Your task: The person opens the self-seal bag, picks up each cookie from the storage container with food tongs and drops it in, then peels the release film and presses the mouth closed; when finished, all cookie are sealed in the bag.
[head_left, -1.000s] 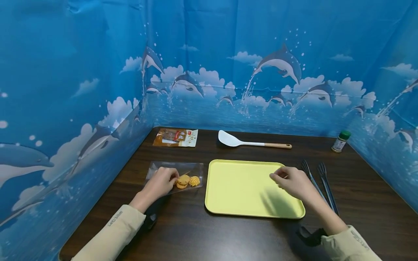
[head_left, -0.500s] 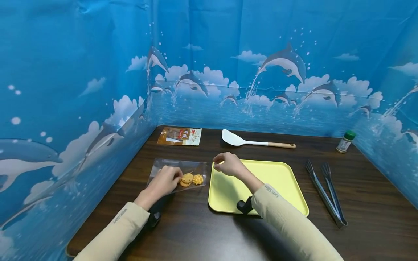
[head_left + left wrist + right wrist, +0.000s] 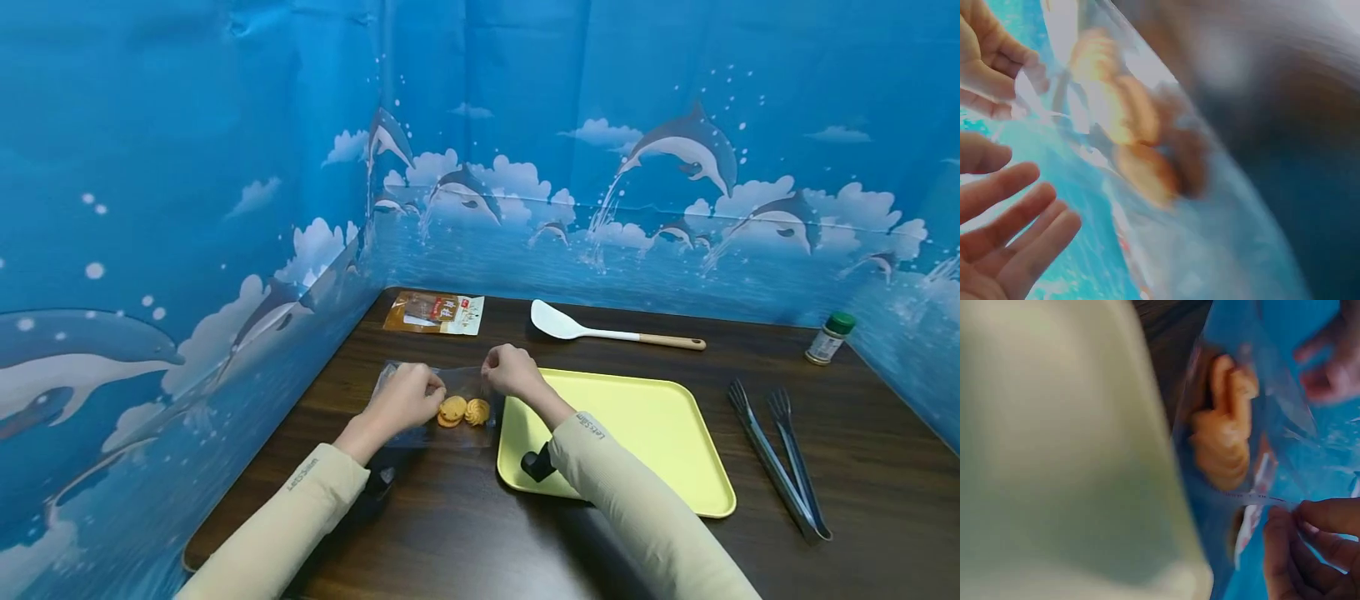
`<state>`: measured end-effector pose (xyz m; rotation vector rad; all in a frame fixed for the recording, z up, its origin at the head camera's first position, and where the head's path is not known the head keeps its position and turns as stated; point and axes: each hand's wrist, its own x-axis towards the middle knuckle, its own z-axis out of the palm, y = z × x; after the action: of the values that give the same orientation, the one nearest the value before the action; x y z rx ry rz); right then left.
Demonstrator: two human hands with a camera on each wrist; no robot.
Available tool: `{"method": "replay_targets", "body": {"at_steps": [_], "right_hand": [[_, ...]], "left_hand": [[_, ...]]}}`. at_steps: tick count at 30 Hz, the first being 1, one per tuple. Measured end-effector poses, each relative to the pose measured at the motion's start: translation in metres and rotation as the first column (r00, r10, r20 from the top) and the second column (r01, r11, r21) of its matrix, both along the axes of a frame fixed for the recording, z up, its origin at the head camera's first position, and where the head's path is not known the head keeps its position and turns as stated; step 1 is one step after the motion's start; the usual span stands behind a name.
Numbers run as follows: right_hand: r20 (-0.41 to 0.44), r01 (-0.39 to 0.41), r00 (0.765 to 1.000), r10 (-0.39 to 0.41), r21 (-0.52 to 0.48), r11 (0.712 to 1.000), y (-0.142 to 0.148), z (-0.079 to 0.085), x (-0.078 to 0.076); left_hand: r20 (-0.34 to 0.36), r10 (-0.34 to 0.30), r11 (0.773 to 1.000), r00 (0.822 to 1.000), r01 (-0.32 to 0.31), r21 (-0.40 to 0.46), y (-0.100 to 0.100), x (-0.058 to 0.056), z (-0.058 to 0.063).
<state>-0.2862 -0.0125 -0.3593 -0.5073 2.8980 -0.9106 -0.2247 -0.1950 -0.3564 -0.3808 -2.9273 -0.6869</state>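
Observation:
A clear plastic bag [image 3: 420, 435] with several cookies [image 3: 463, 411] inside is at the left of the dark table. In the head view my left hand [image 3: 407, 396] is over the bag's left part. The left wrist view shows that hand [image 3: 1016, 231] beside the film with fingers apart and nothing between them. My right hand [image 3: 517, 373] is at the bag's right end. Its thumb and fingertips pinch the bag's edge, as the right wrist view shows for the right hand [image 3: 1310, 550]. The cookies look raised with the bag in the left wrist view.
A yellow tray [image 3: 645, 417] lies right of the bag, under my right forearm. Tongs [image 3: 783, 467] lie farther right. Along the back are a brown food packet [image 3: 433, 312], a white spatula [image 3: 592, 332] and a green-capped jar [image 3: 829, 337]. Blue curtains [image 3: 480, 125] enclose the table.
My right hand has swung left from over the tray's right side to the bag and now pinches its edge. My left hand stays by the bag. The head view has turned rightward.

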Motion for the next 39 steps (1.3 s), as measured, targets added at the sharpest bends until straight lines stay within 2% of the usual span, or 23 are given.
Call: {"method": "replay_targets", "body": {"at_steps": [4, 7, 11, 16, 25, 32, 39], "right_hand": [[0.005, -0.034, 0.999, 0.034, -0.047, 0.998, -0.002, 0.008, 0.000], [-0.009, -0.048, 0.999, 0.048, -0.057, 0.997, -0.006, 0.009, 0.001], [-0.040, -0.037, 0.999, 0.034, -0.075, 0.997, -0.009, 0.007, 0.003], [-0.050, -0.007, 0.999, -0.001, -0.146, 0.989, -0.004, 0.003, 0.001], [-0.180, -0.028, 0.984, -0.018, -0.251, 0.968, 0.010, -0.001, 0.005], [-0.261, -0.065, 0.965, 0.026, -0.145, 0.987, 0.006, -0.003, 0.007], [-0.311, -0.017, 0.950, 0.007, -0.029, 0.999, -0.002, -0.004, 0.006]], "left_hand": [[-0.043, -0.027, 0.999, 0.999, 0.026, -0.022, 0.017, -0.019, 0.013], [0.010, -0.064, 0.998, 0.998, 0.063, 0.016, 0.026, -0.035, 0.014], [0.101, -0.082, 0.991, 0.991, 0.070, 0.111, 0.028, -0.046, 0.011], [0.108, -0.071, 0.987, 0.992, 0.054, 0.151, 0.023, -0.050, 0.010], [0.111, -0.064, 0.982, 0.992, 0.043, 0.184, 0.024, -0.053, 0.005], [0.099, -0.066, 0.972, 0.993, 0.042, 0.233, 0.022, -0.055, 0.000], [0.104, -0.066, 0.963, 0.992, 0.036, 0.268, 0.022, -0.056, -0.004]]}}
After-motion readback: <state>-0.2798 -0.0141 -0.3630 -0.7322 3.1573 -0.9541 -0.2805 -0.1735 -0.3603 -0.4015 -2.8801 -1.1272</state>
